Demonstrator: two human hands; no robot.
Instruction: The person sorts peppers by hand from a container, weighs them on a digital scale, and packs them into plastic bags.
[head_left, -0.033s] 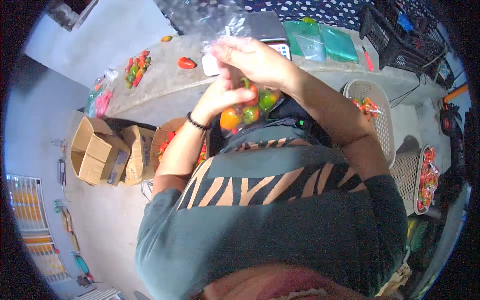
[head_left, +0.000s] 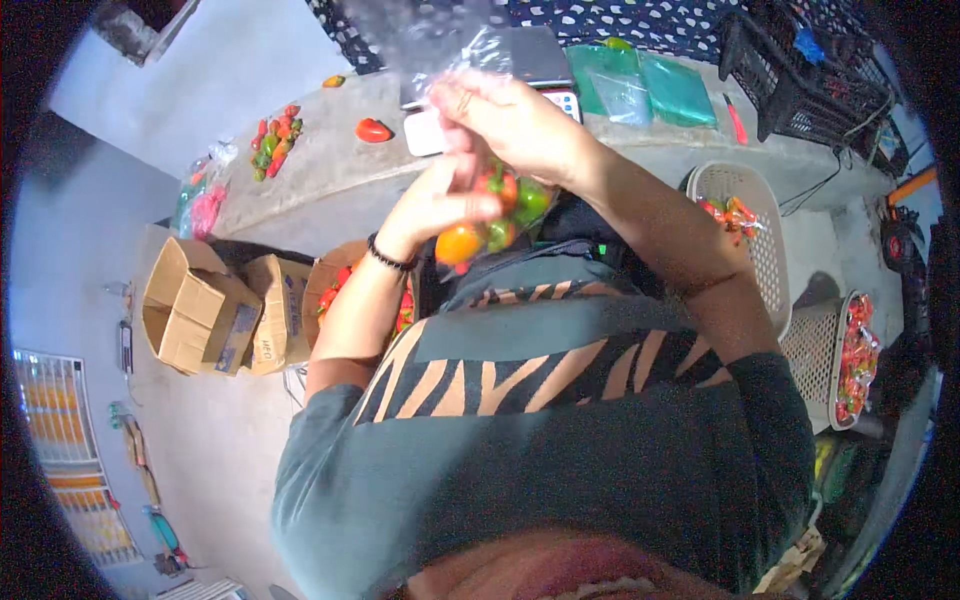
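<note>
In front of my chest hangs a clear plastic bag (head_left: 497, 222) with several orange, green and red peppers in its lower part. My right hand (head_left: 505, 115) is closed around the gathered film above them, and the loose top of the bag spreads blurred beyond its fingers. Below it, my left hand (head_left: 430, 208) wears a dark bracelet and lies against the bag's left side. Its thumb reaches across, while its other fingers meet the film close to the right hand. Exactly how those fingertips pinch the film is partly hidden.
On the concrete counter (head_left: 330, 135) lie a pepper pile (head_left: 275, 142), a red pepper (head_left: 373, 130), a white device (head_left: 425, 133), green plastic bags (head_left: 675, 90) and a red-handled knife (head_left: 737, 120). Baskets (head_left: 770, 270), a black crate (head_left: 790, 90) and cardboard boxes (head_left: 200, 305) stand around.
My left hand and the peppers in the bag have shifted slightly down and left. The loose film above has moved a little. Both hands keep their hold.
</note>
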